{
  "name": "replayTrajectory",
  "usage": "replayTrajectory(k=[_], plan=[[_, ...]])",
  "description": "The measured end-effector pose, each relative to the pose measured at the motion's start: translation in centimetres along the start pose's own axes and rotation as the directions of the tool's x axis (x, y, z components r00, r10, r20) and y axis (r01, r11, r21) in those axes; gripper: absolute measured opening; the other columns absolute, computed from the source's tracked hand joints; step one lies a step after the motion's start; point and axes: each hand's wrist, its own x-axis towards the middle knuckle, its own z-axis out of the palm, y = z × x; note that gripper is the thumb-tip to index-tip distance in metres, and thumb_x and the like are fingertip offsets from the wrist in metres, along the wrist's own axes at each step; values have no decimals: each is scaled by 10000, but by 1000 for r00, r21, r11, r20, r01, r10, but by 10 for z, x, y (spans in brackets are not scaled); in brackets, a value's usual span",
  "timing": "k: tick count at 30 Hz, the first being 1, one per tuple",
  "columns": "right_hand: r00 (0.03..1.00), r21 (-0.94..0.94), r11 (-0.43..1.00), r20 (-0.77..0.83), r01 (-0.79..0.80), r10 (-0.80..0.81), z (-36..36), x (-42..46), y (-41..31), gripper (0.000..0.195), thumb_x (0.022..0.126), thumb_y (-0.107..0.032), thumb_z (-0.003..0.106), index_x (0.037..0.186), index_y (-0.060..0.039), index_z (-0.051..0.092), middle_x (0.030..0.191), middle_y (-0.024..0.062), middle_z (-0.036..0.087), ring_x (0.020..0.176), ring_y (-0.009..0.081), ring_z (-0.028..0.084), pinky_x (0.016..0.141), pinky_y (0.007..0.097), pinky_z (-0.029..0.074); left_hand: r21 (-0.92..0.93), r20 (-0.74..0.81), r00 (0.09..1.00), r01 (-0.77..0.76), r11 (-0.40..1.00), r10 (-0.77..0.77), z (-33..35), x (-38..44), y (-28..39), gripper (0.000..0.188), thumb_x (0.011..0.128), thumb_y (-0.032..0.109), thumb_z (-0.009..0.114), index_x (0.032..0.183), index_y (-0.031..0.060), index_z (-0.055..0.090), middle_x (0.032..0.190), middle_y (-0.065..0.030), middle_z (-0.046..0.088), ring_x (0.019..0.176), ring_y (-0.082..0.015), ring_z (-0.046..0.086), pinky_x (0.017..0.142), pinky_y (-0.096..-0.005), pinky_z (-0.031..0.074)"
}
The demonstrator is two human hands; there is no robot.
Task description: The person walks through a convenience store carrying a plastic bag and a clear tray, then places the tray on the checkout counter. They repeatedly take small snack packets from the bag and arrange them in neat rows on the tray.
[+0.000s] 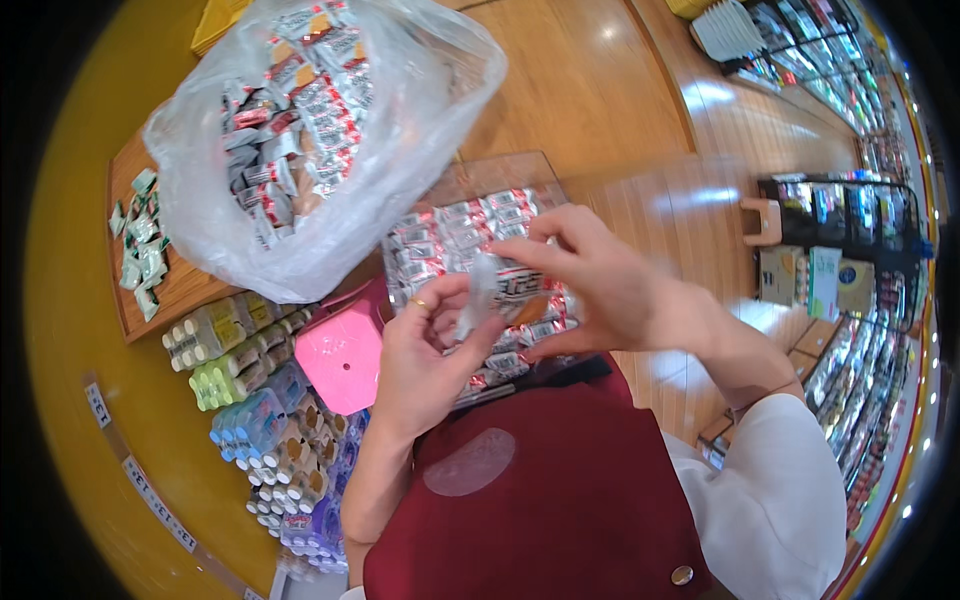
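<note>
My left hand [442, 345], with a ring on one finger, grips the left end of a silver and white snack packet [517, 289] between thumb and fingers. Around its right side curve the spread fingers of my right hand [577, 277]; whether they touch it I cannot tell. Below both hands is a clear plastic box [495, 172] with rows of small wrapped snacks [465, 217] in silver and red. A large translucent plastic bag [405, 172], wide at the mouth, lies beyond on the left, holding many similar packets [322, 112].
Green and white wrapped pieces [142, 247] lie on a wooden tray [199, 289] at the left. Nearer are a pink stool [341, 360] and stacked bottle packs [247, 397]. Stocked shelves [840, 240], cartons [780, 274] and a small stool [761, 221] stand at the right.
</note>
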Motion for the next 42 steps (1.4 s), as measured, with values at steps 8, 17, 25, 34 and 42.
replayTrajectory(k=[8, 17, 25, 34, 42], plan=[[912, -115, 965, 316, -236, 260, 6, -66, 26, 377, 700, -128, 746, 1034, -39, 595, 931, 118, 623, 853, 298, 603, 704, 367, 497, 755, 486, 873, -448, 479, 50, 15, 19, -58, 385, 726, 144, 719, 1068, 15, 600, 955, -110, 620, 865, -323, 604, 814, -390, 481], [784, -150, 986, 604, -68, 146, 76, -60, 50, 136, 803, -123, 571, 865, -21, 635, 832, 148, 651, 795, 318, 638, 683, 398, 506, 895, 352, 909, -257, 365, -222, 5, 11, -71, 192, 759, 200, 699, 895, 66, 681, 799, -142, 659, 737, -303, 640, 674, -402, 498], [744, -193, 973, 630, -126, 222, 85, -53, 50, 95, 768, -70, 595, 798, 14, 628, 774, 195, 645, 767, 358, 646, 648, 436, 519, 861, 443, 884, -372, 347, -151, 0, 6, -81, 209, 784, 287, 683, 874, 99, 702, 789, -128, 643, 769, -309, 621, 678, -411, 493], [799, -69, 872, -442, -484, 408, 41, -44, 50, 475, 856, -202, 612, 1249, -11, 425, 938, 248, 609, 902, 387, 598, 816, 430, 480, 884, -77, 786, -231, 407, 613, -30, -17, -29, 495, 794, 93, 674, 1246, 14, 488, 1120, -185, 605, 1022, -349, 597, 883, -387, 479], [753, 124, 759, -98, -639, 651, 67, -60, 38, 406, 897, -90, 437, 1278, 13, 344, 925, 319, 611, 880, 505, 569, 765, 532, 460, 702, -375, 903, 128, 701, 210, -51, -31, -73, 583, 844, 122, 536, 1390, 48, 345, 690, -202, 617, 621, -367, 630, 608, -453, 487]])
